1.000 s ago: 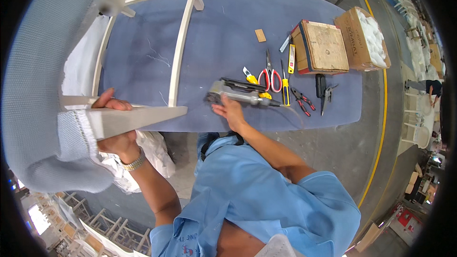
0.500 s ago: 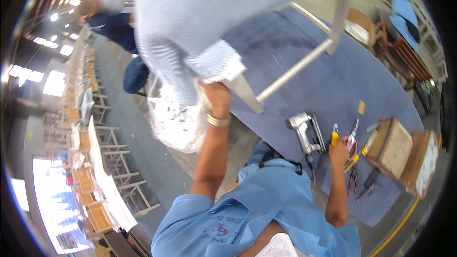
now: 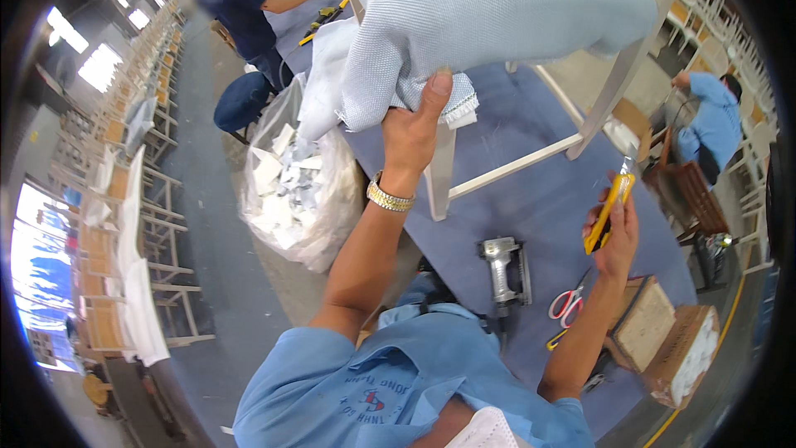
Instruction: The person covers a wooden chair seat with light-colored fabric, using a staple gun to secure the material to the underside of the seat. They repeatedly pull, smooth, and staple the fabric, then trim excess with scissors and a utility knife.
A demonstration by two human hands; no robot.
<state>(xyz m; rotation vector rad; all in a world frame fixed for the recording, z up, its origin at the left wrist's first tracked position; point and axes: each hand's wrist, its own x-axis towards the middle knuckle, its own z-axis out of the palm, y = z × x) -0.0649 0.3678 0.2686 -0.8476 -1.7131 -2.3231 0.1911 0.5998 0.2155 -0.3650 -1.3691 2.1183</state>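
My left hand (image 3: 412, 133) grips a fold of light blue woven fabric (image 3: 497, 12) at the corner of a chair seat, thumb on top. The cloth covers the seat and hangs loose at that corner, with a frayed edge. Below it the pale wooden chair frame (image 3: 510, 168) stands on the blue-grey table (image 3: 464, 236). On the right, apart from the chair, my right hand (image 3: 615, 236) is closed around a yellow utility knife (image 3: 609, 214) with its blade pointing up and away. A metal staple gun (image 3: 502, 272) with a hose lies on the table between my arms.
Red-handled scissors (image 3: 566, 307) lie near my right forearm, beside a wooden block (image 3: 643, 323) and a cardboard box (image 3: 684, 357). A clear bag of scraps (image 3: 303, 191) stands left of the table. One co-worker (image 3: 240, 12) is at far left, another (image 3: 711, 116) at far right.
My right hand has lifted the yellow utility knife off the table and brought it up toward the chair. My left hand still holds the fabric corner. The view has shifted.
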